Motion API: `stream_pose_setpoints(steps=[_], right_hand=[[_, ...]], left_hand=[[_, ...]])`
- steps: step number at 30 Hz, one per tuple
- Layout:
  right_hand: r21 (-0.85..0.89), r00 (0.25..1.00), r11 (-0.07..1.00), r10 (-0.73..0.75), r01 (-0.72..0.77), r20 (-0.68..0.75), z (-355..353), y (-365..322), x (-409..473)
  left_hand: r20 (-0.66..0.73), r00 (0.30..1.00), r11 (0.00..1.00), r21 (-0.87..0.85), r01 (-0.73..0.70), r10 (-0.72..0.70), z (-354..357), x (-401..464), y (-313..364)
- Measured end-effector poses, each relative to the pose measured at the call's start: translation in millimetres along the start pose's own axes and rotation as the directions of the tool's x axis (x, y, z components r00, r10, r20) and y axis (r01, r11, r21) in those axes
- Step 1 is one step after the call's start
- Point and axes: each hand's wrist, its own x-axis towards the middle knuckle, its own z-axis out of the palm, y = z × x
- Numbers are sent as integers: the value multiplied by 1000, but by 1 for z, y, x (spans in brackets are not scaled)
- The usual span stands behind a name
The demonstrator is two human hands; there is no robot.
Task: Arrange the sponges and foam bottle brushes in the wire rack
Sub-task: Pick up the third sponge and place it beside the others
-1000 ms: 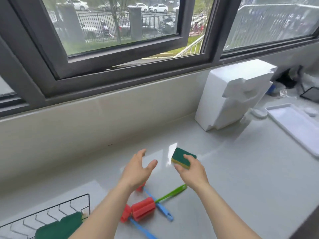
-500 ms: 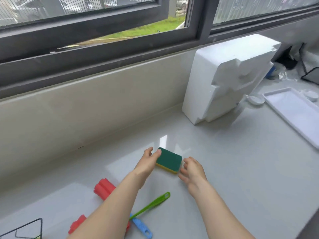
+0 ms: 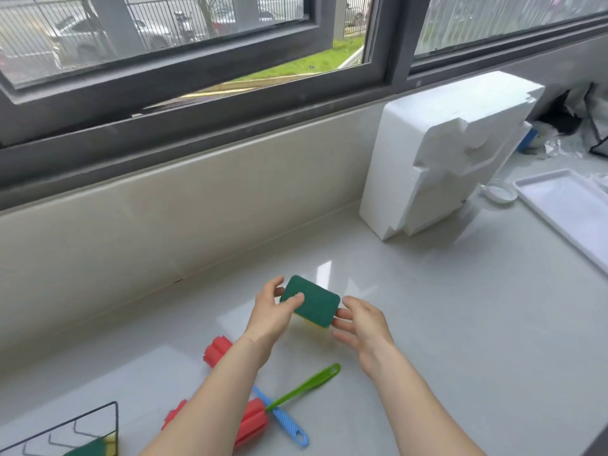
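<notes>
Above the counter (image 3: pixel 427 324), the left hand (image 3: pixel 269 314) now grips the sponge (image 3: pixel 311 301).

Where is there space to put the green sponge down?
Bare counter lies right of the hands, between the white foam block and the tray. It is crowded lower left: red brushes, handles, and the wire rack.

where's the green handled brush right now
In the head view, the green-handled brush lies on the counter between the forearms, its handle crossing a blue-handled brush.
</notes>
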Motion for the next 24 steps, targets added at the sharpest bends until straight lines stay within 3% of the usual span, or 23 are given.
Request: stream_pose_setpoints(steps=[9,17,24], right_hand=[[-20,971,996,-75,81,227,77,22,-75],[-166,897,967,-105,192,430,159,65,-165],[-247,864,946,-62,210,499,242,133,-236]], left_hand=[[-195,974,970,-189,-153,116,-105,-71,-15],[-339,935,911,-344,-226,104,-211,-146,-54],[-397,917,915,-351,-196,44,-301,-208,-107]])
